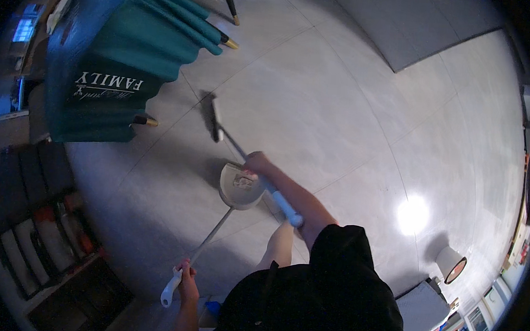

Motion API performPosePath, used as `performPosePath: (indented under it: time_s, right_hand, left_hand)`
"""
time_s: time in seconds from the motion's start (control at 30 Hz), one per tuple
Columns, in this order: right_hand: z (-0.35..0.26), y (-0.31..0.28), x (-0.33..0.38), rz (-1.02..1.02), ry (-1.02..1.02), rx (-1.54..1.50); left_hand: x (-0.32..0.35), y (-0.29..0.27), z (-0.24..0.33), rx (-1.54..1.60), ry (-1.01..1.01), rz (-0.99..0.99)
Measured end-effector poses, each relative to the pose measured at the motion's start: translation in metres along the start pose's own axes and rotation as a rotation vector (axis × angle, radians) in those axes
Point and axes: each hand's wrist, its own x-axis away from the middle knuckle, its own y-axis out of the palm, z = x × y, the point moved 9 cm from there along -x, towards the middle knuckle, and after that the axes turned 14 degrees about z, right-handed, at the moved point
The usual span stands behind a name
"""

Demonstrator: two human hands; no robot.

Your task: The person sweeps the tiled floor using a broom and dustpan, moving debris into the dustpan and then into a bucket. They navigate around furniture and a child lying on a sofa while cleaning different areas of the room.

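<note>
My right hand (257, 163) is wrapped round the grey shaft of a broom (234, 143); the white-and-blue end of its handle reaches back past my right forearm. The narrow broom head (214, 119) is at or just above the floor, left of that hand. Lower left, my left hand (188, 275) grips the long handle of a dustpan (238, 198) close to its white end. The dustpan's pale, rounded pan lies below my right hand. Inside it are some small light scraps (244, 181), too small to name.
A table with a dark green cloth (119, 65) and dark, gold-tipped legs stands at the upper left. Shelves (35, 248) hold items at the lower left. A grey panel (419, 29) borders the tiled floor (353, 110). A white bin-like container (450, 265) stands right.
</note>
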Motion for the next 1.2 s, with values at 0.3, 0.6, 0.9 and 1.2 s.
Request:
performPosePath:
  time_s: [0.3,0.6,0.9,1.2]
  right_hand:
    - [0.138,-0.214,0.193,0.566,1.185,-1.054]
    - [0.051,-0.269,0.203,0.38,0.99,-0.818]
    - [-0.077,-0.119,-0.056,0.009,0.506,-0.587]
    - [-0.037,-0.127,-0.094,0.039,0.788,-0.627]
  left_hand:
    - [-0.034,-0.069,0.018,-0.034,0.169,0.251]
    - [-0.087,-0.061,0.042,-0.015,0.26,0.253]
    - [-0.154,-0.042,0.092,0.099,-0.039,0.163]
    - [-0.204,0.027,0.193,-0.125,0.148,-0.103]
